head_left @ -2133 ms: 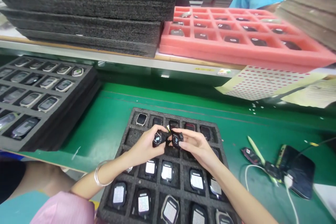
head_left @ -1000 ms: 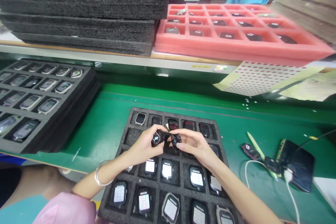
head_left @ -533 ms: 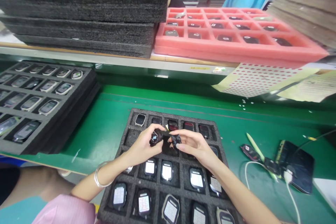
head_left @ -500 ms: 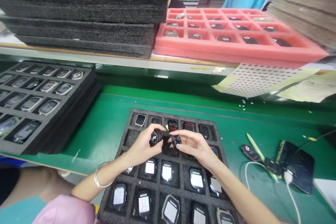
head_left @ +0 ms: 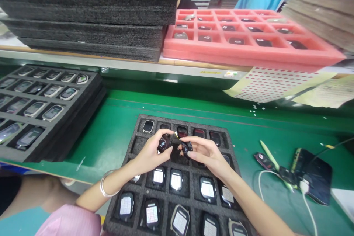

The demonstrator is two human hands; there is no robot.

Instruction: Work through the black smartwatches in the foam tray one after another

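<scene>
Above the dark foam tray (head_left: 140, 181), my left hand (head_left: 153, 151) is closed around a dark watch case (head_left: 164, 143) whose small screen shows lit marks. A hand's width to the right, my right hand (head_left: 203, 151) pinches a second dark watch case (head_left: 186, 149), turned at a tilt. The two watch cases are apart. A small yellow-and-white tab (head_left: 176, 135) shows between my fingertips; what it is fixed to I cannot tell. Below my hands, several watch cases with lit white screens (head_left: 176, 180) lie in the tray's compartments, and a silver-framed one (head_left: 148, 126) sits in its far left corner.
A stacked foam tray of watch cases (head_left: 52, 112) stands at the left. On the shelf above are black foam slabs (head_left: 88, 11) and a pink foam tray (head_left: 249, 54). At the right lie a black device (head_left: 315, 177), a white cable (head_left: 309, 210) and a green pen-like tool (head_left: 269, 155).
Both hands stay almost in place. The watch cases have turned slightly in my fingers, and the yellow-and-white tab shows a little differently between them.
</scene>
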